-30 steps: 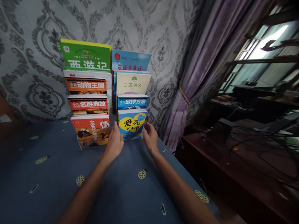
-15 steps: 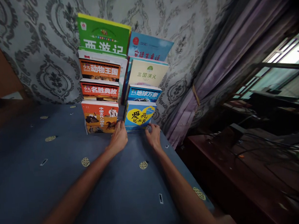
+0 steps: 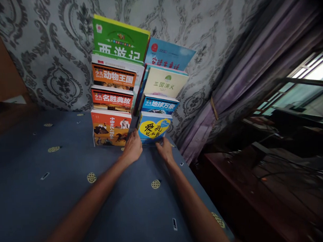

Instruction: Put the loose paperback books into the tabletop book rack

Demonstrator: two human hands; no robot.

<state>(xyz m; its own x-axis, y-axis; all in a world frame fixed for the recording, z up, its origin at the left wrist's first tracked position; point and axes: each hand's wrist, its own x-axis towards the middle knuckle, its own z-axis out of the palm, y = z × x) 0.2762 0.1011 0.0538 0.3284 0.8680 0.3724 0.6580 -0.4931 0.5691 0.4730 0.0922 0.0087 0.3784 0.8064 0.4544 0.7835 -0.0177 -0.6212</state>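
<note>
On the dark-blue cloth [image 3: 71, 194], in front of another blue book [image 3: 161, 106], stands the heart-covered book [image 3: 153, 130], upright; its blue cover bears a large yellow heart, black brush-like characters and a smaller blue heart; the person's left hand [image 3: 134, 147] is at its left edge, the right hand [image 3: 165, 150] at its lower right corner; whether either grips it cannot be told.

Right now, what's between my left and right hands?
In the head view, the blue yellow-heart book stands between the left hand and right hand.
</note>
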